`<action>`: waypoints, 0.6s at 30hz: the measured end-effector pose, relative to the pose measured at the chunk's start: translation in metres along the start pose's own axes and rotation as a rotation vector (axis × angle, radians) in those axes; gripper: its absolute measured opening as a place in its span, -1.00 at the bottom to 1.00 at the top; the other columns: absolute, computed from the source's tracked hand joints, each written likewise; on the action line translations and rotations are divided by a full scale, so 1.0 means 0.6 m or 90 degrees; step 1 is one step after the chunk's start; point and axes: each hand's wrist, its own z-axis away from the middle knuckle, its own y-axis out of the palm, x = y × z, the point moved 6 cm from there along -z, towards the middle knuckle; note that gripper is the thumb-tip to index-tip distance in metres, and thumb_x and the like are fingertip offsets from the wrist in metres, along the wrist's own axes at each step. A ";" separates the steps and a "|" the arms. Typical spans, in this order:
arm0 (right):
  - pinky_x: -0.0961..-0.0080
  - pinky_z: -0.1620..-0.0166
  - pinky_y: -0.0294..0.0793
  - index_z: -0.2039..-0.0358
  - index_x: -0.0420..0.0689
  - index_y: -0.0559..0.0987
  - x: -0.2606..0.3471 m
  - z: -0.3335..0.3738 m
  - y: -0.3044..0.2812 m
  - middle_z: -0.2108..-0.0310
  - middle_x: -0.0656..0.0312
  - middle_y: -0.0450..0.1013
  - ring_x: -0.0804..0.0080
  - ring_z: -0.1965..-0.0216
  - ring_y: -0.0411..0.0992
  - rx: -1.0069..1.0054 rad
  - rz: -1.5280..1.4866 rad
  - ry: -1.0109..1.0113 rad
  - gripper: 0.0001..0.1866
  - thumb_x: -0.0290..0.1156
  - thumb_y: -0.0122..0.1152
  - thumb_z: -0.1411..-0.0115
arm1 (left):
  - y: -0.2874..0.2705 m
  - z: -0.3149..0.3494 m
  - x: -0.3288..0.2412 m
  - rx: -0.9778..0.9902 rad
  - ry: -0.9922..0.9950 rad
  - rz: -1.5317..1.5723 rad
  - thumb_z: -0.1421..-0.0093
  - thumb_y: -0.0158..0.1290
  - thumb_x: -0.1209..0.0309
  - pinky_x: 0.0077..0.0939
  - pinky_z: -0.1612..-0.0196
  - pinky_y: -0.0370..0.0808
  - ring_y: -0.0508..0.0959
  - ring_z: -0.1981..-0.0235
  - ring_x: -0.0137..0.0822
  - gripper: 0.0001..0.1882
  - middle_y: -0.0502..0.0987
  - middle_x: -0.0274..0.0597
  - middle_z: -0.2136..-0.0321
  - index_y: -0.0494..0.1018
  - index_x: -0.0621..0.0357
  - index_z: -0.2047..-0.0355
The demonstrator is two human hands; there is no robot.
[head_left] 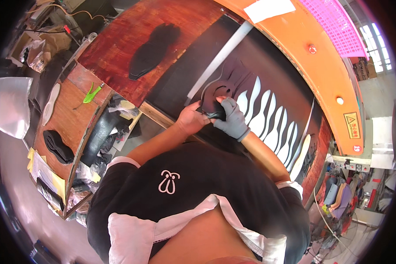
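Observation:
Over the bench, my bare left hand (192,119) grips the near left edge of a dark, rounded piece (212,96) with a thin shiny rim; it may be a sole-shaped cutting die, but its exact kind is unclear. My right hand (232,119), in a grey glove, is closed on the right side of the same piece, thumb on top. Under and around it spreads a dark brown sheet (242,61). Several sole-shaped openings (263,108) in the sheet, right of my gloved hand, show white. My fingers hide part of the held piece's near end.
An orange machine beam (290,39) curves across the far right, with a pink basket (336,24) above it. On a reddish board (114,39) lies a dark sole-shaped patch (154,50). A wooden side table (70,112) at left bears black soles (58,146) and a green tool (91,93).

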 end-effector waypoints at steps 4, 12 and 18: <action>0.24 -0.11 0.28 -0.04 -0.15 0.38 -0.019 0.009 0.017 -0.04 -0.02 0.28 -0.03 -0.07 0.23 0.016 -0.031 0.039 -0.33 -0.26 0.35 0.12 | -0.016 0.011 0.011 -0.100 -0.118 -0.146 -0.29 -0.22 0.11 -0.15 -0.12 0.24 0.44 0.02 -0.17 -0.57 0.42 -0.14 0.01 0.32 0.06 -0.05; 0.21 -0.07 0.30 0.00 -0.18 0.41 -0.009 0.003 0.003 0.00 -0.03 0.31 -0.02 -0.04 0.26 -0.045 0.002 -0.028 -0.38 -0.28 0.34 0.11 | -0.008 0.009 -0.005 -0.069 0.055 -0.227 -0.31 -0.26 0.16 -0.26 -0.11 0.24 0.46 0.04 -0.26 -0.63 0.50 -0.16 0.10 0.38 0.11 0.07; 0.34 0.10 0.41 0.10 -0.18 0.45 -0.014 -0.015 -0.028 0.17 0.05 0.42 0.09 0.13 0.41 -0.127 0.024 -0.077 -0.59 -0.44 0.26 0.01 | 0.016 0.005 -0.005 -0.003 0.052 -0.190 -0.26 -0.13 0.24 -0.37 0.06 0.32 0.47 0.12 -0.36 -0.73 0.53 -0.28 0.21 0.40 0.08 0.13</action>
